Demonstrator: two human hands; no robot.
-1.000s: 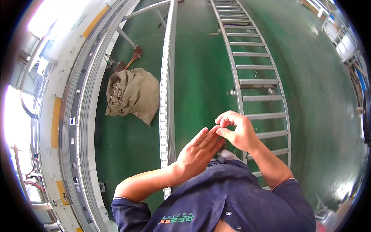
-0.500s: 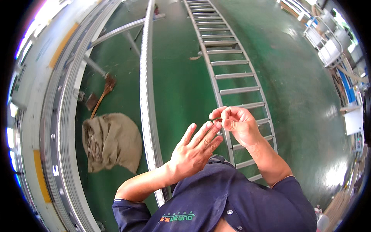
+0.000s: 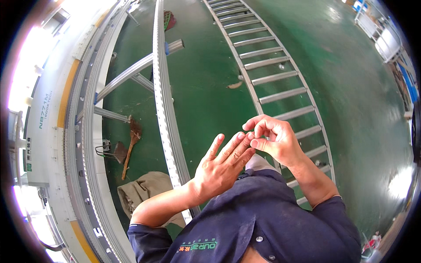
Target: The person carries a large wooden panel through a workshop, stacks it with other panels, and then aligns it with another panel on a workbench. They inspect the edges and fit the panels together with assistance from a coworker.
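My left hand [image 3: 225, 165] is held out flat, palm down, with its fingers apart. Curled in a pinch, my right hand [image 3: 277, 139] has its thumb and forefinger against the fingertips of my left hand. Whether anything small sits between those fingers I cannot make out. Both hands are in front of my dark blue shirt [image 3: 280, 219], above the green floor [image 3: 206, 96]. Below and to the right of them runs a ladder-like metal frame [image 3: 290, 94], nearest to my right hand.
A long metal rail [image 3: 163, 94] runs along my left, with cross bars joining it to a long white machine [image 3: 46, 114]. Beneath are a broom [image 3: 129, 147], a dustpan [image 3: 119, 152] and a beige sack [image 3: 144, 188]. A white cart [image 3: 388, 44] stands far right.
My view has moved forward along the rail; sack, broom and ladder-like frame now appear lower. Part of a light shoe or leg shows below my hands. The hands stay together at the fingertips.
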